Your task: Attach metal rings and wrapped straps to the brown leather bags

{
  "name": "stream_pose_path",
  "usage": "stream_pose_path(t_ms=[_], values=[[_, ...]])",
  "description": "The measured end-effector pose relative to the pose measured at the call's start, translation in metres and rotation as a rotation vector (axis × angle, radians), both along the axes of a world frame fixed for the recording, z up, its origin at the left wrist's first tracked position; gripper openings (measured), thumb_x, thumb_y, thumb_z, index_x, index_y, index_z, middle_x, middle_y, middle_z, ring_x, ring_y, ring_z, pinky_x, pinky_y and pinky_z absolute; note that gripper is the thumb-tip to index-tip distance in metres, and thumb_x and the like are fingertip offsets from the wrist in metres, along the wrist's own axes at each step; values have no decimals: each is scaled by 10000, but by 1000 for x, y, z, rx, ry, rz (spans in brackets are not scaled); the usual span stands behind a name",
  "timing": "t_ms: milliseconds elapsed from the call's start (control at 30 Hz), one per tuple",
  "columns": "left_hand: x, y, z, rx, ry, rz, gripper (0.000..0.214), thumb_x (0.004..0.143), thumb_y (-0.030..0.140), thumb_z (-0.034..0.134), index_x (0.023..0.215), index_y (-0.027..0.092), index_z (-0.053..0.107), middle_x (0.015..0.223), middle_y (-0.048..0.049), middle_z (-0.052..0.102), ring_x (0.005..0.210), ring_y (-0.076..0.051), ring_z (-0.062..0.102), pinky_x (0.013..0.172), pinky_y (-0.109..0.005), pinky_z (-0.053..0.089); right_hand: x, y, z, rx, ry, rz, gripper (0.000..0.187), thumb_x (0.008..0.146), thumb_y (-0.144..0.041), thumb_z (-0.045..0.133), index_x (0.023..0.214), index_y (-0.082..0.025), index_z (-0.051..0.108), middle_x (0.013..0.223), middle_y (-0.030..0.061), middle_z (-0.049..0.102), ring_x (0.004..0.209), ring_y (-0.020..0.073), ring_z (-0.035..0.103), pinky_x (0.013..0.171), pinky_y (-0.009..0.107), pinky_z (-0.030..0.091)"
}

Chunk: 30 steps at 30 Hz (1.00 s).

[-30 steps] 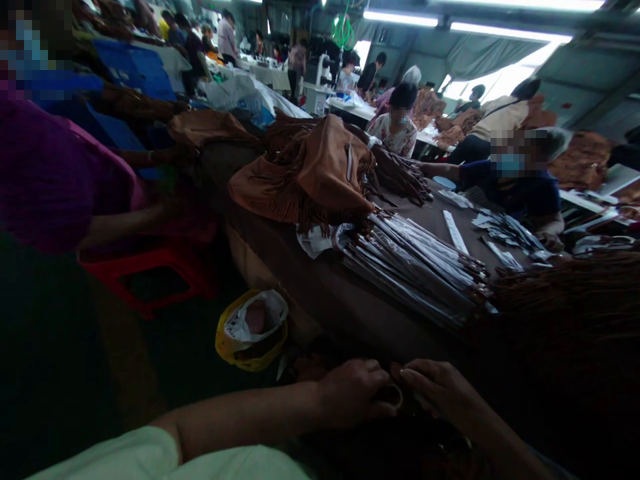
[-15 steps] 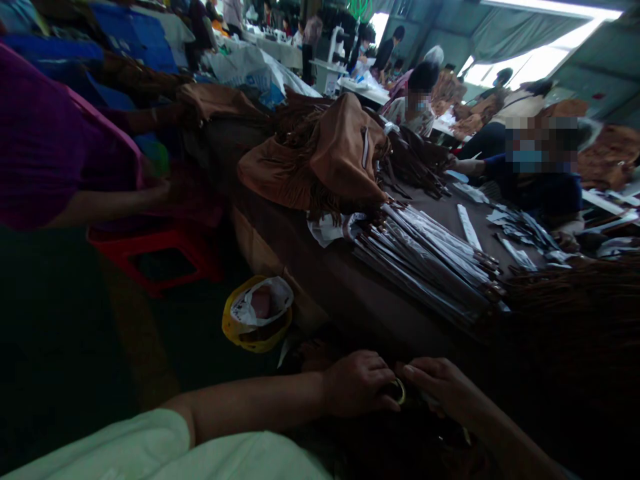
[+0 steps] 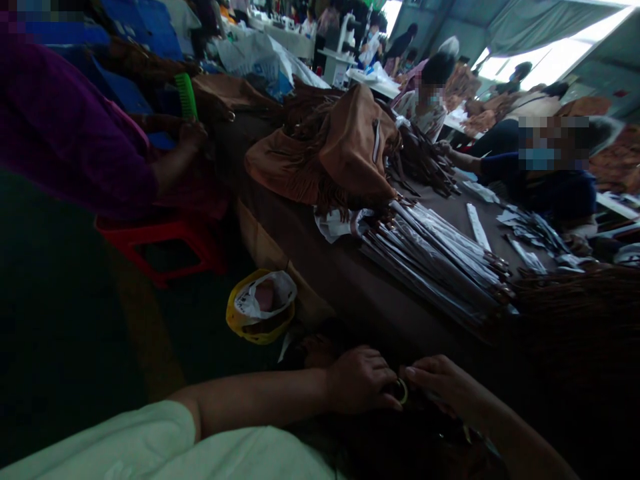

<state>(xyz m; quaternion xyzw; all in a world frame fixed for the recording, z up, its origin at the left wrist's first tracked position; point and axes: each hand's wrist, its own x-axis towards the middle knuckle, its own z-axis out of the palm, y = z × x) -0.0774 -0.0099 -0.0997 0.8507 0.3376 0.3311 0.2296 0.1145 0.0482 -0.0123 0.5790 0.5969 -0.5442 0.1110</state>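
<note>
Low in front of me, my left hand [image 3: 361, 380] is closed around a gold-coloured metal ring [image 3: 404, 393], whose curve shows between thumb and forefinger. My right hand [image 3: 440, 379] meets it from the other side, thumb and fingers pinched together beside the ring. What the right fingertips grip is too dark to make out. Beneath both hands lies dark brown material in deep shadow, with a small bright metal glint near the right wrist.
On the brown-covered table [image 3: 320, 257] lie brown fringed bags [image 3: 350, 143] and a bundle of wrapped straps [image 3: 435, 257]. A yellow bin [image 3: 235, 320] stands on the floor. At left, a person in purple on a red stool [image 3: 150, 230] holds a green comb [image 3: 186, 97]. Others work across the table.
My hands stay nearly in place around the ring. The view has shifted slightly. The person at left has raised the green comb into clearer sight.
</note>
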Motion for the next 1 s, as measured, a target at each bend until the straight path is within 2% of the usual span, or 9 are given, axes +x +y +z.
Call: stream_pose_path(t_ms=[133,333,433,633,833,1000], values=[[2,-3,-3,61,27,-20,482,870,579,491,934,129,652,859,-101,675,802,-197,586,759,-323,416,-1,3,1,-40,9,35,535,698,-700,555,625,-171,572,421,-93,312,323,41,251,321,188,185],[3,-10,-11,138,29,-70,475,891,561,467,914,121,643,800,-90,670,756,-191,580,739,-325,415,-10,-1,0,-52,-38,98,528,656,-706,565,534,-204,453,397,-91,294,323,42,241,328,199,168],[2,-11,-12,135,36,-60,472,887,560,478,898,119,645,805,-91,674,754,-188,589,747,-319,424,-10,-2,-2,-48,-43,96,538,670,-720,539,542,-205,450,394,-85,306,328,45,251,337,204,164],[2,-10,-10,173,62,-91,474,883,562,490,886,110,631,809,-77,675,761,-174,605,748,-302,440,-7,1,0,-101,-52,179,546,685,-709,554,536,-207,401,415,-95,268,350,40,220,353,206,164],[0,-11,-9,214,56,-106,471,886,570,476,907,123,624,787,-53,664,703,-162,574,689,-297,434,-5,0,3,-86,-127,279,529,704,-685,551,570,-176,502,439,-70,339,372,48,261,369,199,209],[-2,-11,-9,242,42,-149,465,895,558,469,938,119,618,796,-48,653,702,-162,565,688,-296,427,1,-4,-1,-94,-58,275,508,730,-649,560,550,-186,451,462,-75,310,387,44,249,373,197,198]])
